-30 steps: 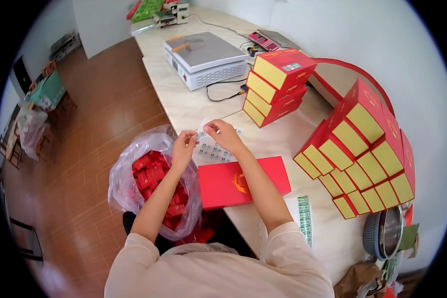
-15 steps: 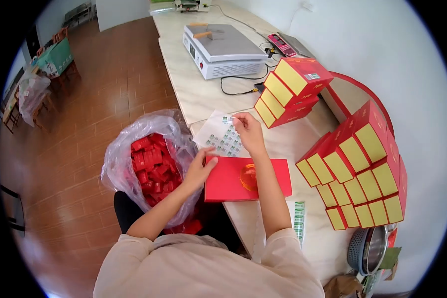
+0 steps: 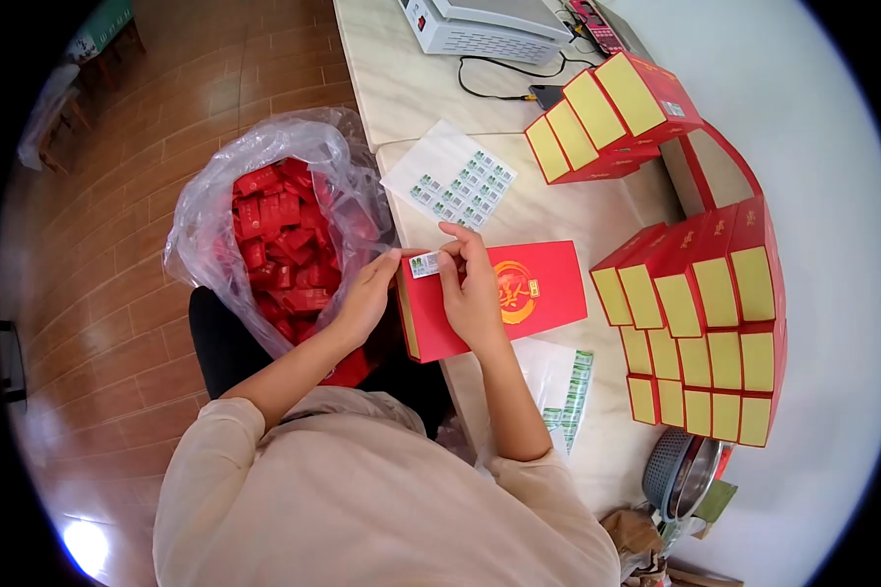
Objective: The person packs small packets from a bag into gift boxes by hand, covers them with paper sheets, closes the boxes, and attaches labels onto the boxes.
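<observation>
A red box (image 3: 548, 284) with a gold emblem lies on the table in front of me. At its upper left corner is a small white and green label (image 3: 425, 264). My right hand (image 3: 472, 293) pinches the label's right end between thumb and forefinger, over the box lid. My left hand (image 3: 365, 293) rests at the box's left corner, its fingertips touching the label's left end; its fingers are together. Just beyond the box lies a sheet of labels (image 3: 470, 191). A second label sheet (image 3: 578, 391) is on the near side of the box.
A clear bag (image 3: 206, 176) of red packets (image 3: 279, 230) stands left of the table. Stacked red and yellow boxes (image 3: 722, 357) are at the right, with another stack (image 3: 597, 112) farther back. A white appliance (image 3: 489, 34) and cable are at the top; a basket (image 3: 664, 465) stands lower right.
The label in my right hand has come from above the sheet to the box's upper left corner. My left hand has moved to that corner too. The view has tilted downward.
</observation>
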